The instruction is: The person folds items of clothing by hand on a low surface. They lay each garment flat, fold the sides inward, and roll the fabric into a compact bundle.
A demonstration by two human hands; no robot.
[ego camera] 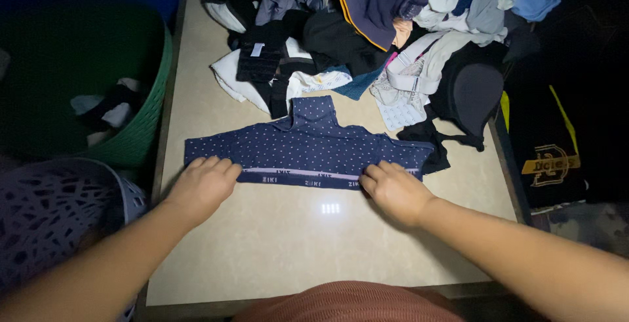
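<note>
Pressing down on both ends of the waistband: left hand [202,186] has fingers curled together, knuckles up, tips resting on the left end of the navy polka-dot underwear [308,145]; right hand [393,189] mirrors it on the right end, fingers bunched and bent, tips on the band; cannot tell whether either thumb is tucked under the fabric, so pinch vs. flat press is unclear.

Underwear lies flat, spread wide across the middle of the beige table [295,243]; lilac elastic waistband [301,174] runs along the edge nearest the person, between the two hands; narrow part of the garment points away toward the far side, touching the pile.

Outward from there: clothes pile [380,27] heaped on the far half of the table, mostly dark and grey items; white garment [229,79] at the pile's left edge, just beside the underwear's far tip; black bra cup [475,89] on the right, with a pale padded piece [400,109] next to it; dark strap from that side touches the underwear's right end.

Off the table: green laundry basket [147,119] at left holding a few light and dark pieces; grey openwork basket [52,210] near the left forearm; dark bag with a yellow emblem [547,151] at right; bright light reflection on the tabletop between the hands.
</note>
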